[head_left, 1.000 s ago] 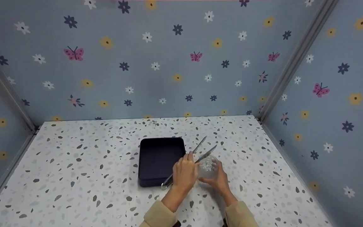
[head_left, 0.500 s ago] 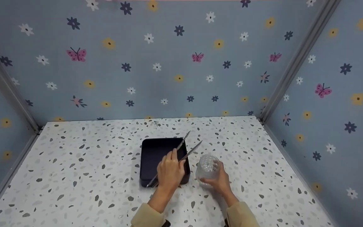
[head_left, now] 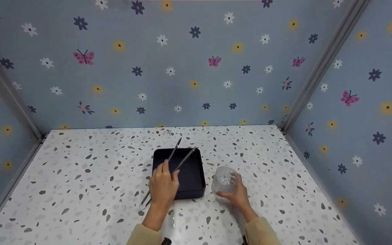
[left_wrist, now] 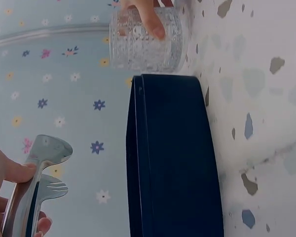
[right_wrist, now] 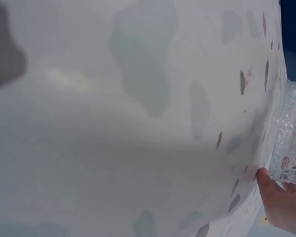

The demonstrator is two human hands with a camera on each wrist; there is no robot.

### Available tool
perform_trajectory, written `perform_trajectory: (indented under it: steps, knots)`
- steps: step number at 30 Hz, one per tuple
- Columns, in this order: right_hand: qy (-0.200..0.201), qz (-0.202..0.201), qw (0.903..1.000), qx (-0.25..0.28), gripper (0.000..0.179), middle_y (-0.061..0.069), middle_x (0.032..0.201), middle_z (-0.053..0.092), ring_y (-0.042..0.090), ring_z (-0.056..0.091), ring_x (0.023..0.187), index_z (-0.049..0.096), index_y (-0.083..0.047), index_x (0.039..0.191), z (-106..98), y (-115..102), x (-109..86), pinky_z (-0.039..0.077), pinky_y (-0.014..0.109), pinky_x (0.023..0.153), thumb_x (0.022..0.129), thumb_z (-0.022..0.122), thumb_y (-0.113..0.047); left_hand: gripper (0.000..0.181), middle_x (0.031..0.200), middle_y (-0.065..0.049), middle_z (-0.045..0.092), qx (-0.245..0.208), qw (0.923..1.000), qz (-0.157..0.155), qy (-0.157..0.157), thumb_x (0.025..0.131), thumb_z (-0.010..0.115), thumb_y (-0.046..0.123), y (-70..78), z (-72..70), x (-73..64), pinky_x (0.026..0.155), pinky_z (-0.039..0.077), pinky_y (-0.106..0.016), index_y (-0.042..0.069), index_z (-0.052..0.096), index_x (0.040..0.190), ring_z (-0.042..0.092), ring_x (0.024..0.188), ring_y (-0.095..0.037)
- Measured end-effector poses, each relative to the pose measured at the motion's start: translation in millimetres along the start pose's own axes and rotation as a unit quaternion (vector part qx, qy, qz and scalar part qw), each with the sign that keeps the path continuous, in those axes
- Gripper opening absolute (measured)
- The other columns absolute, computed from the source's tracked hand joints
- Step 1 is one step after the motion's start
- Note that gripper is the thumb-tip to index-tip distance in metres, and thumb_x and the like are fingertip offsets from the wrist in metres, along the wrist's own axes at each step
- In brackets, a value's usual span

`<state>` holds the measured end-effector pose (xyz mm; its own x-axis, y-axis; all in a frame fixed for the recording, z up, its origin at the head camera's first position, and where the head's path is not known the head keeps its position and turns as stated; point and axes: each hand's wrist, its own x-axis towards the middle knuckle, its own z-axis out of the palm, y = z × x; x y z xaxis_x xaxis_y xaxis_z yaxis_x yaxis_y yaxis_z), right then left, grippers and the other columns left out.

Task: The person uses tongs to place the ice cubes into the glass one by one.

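Observation:
My left hand point(head_left: 163, 185) holds metal tongs point(head_left: 184, 159) over the left part of a dark navy square box point(head_left: 191, 190). In the left wrist view, one tip of the tongs is broad and flat, the other forked, with a gap between them. To the right of the box, my right hand point(head_left: 238, 194) grips a clear, patterned glass point(head_left: 225, 177) from its right side, thumb in front and fingers round behind. That glass point(left_wrist: 145, 44) appears beyond the box point(left_wrist: 177, 158) in the left wrist view. At the right wrist view's edge, fingers point(right_wrist: 281, 202) lie against it.
The white speckled table point(head_left: 97, 190) carries the box near its middle. Blue flower-patterned panels point(head_left: 168, 78) rise at the back and both sides, with grey corner posts point(head_left: 318, 75) where they meet.
My left hand has moved left with the tongs, from beside the glass to over the box's left part. My right hand stays on the glass.

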<state>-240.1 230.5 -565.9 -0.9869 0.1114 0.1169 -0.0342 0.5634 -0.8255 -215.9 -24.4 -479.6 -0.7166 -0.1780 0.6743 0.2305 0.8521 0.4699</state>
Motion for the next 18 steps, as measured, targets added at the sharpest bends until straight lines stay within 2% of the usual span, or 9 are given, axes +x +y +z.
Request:
perform_trajectory:
  steps: [9, 18]
  knots:
    - [0.003, -0.004, 0.9997, -0.022, 0.095, 0.018, 0.129, 0.043, 0.037, 0.042, 0.114, 0.033, -0.011, 0.129, 0.0, 1.1, -1.7, 0.032, 0.05, 0.092, 0.052, 0.084, -0.031, 0.048, 0.095, -0.023, 0.06, 0.019, 0.999, -0.037, 0.013, 0.071, 0.073, 0.017, -26.5, -10.1, -3.3, 0.066, 0.047, -0.043, -0.01, 0.056, 0.107, 0.057, 0.082, -0.037]
    - [0.007, -0.016, 0.9996, -0.024, 0.094, 0.02, 0.127, 0.044, 0.038, 0.044, 0.112, 0.033, -0.01, 0.128, 0.4, 1.8, 0.3, 0.034, 0.05, 0.09, 0.052, 0.084, -0.031, 0.047, 0.09, -0.024, 0.059, 0.021, 0.9961, -0.074, 0.042, 0.069, 0.074, 0.015, -48.6, -17.5, -5.0, 0.059, 0.045, -0.047, -0.008, 0.057, 0.106, 0.057, 0.075, -0.039]
